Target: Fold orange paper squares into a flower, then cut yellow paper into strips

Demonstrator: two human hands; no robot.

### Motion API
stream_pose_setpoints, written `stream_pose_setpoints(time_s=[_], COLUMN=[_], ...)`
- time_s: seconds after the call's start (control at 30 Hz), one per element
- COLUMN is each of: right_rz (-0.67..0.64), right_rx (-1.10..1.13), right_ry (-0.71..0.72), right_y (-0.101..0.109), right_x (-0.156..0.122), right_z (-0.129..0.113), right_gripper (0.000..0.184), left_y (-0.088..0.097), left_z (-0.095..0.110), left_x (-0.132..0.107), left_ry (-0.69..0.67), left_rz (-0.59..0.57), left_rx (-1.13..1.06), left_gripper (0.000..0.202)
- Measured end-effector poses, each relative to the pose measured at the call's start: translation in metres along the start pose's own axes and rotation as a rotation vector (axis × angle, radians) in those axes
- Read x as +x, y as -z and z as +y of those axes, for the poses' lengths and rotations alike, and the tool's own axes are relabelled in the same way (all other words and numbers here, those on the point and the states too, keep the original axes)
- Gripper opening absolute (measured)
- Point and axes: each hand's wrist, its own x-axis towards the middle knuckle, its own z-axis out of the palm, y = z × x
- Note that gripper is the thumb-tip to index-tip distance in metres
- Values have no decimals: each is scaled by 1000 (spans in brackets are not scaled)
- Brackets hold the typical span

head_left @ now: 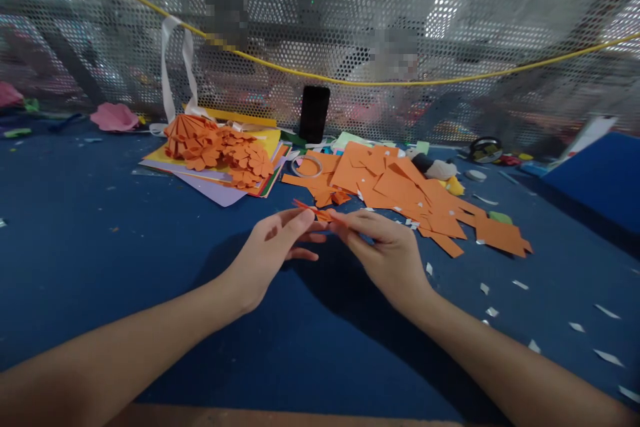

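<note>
Between both hands, just above the blue table, is a small folded piece of orange paper. My left hand pinches its left end with thumb and forefinger, the other fingers loosely bent below. On the right end, the fingertips of my right hand are closed; they partly cover the paper, so its full shape is hidden. Right beyond the hands lie cut orange paper pieces in a loose heap, with a roll of clear tape at its left side.
Folded orange paper flowers sit on a stack of coloured sheets. A dark phone leans against the perforated metal screen, crossed by a yellow cord. White scraps are scattered at right, near a blue box-like object.
</note>
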Motion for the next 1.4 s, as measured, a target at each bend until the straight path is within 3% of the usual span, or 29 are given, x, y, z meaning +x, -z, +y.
stream_pose_setpoints(time_s=[0.07, 0.17, 0.27, 0.5, 0.67, 0.8, 0.93, 1.07, 1.23, 1.4], right_rz=[-30, -66, -131, -210, -83, -56, -106, -149, -41, -91], right_rx=[-87, -140, -122, -45, -40, 176, 386, 362, 261, 126], right_ry=[120, 139, 41, -171, -223, -264, -267, -223, -229, -111], right_y=[-1, -1, -1, 1, 0, -1, -1, 0, 0, -1], right_x=[-1, -1, -1, -5, -6, -3, -1, 1, 0, -3], right_z=[-2, -7, -12, -16, -9, -5, -6, -7, -6, -6], right_gripper=[31, 30, 39, 40, 32, 36, 46, 11, 24, 29], left_y=[-1, 2, 5, 7, 5, 6, 9, 9, 5, 7], left_z=[-1, -2, -1, 2, 6, 7, 3, 1, 4, -1], left_x=[-1, 0, 1, 1, -4, -7, -5, 1, 4, 6], left_ry=[-15, -45, -121, -249, -230, -209, -135, -111, -103, -158], left_rz=[-10, 0, 17, 7, -41, -86, -5, 112, 123, 177], left_rx=[14, 49, 101, 286, 338, 309, 263, 167, 134, 100], left_gripper=[38, 37, 35, 32, 33, 27, 25, 30, 48, 37])
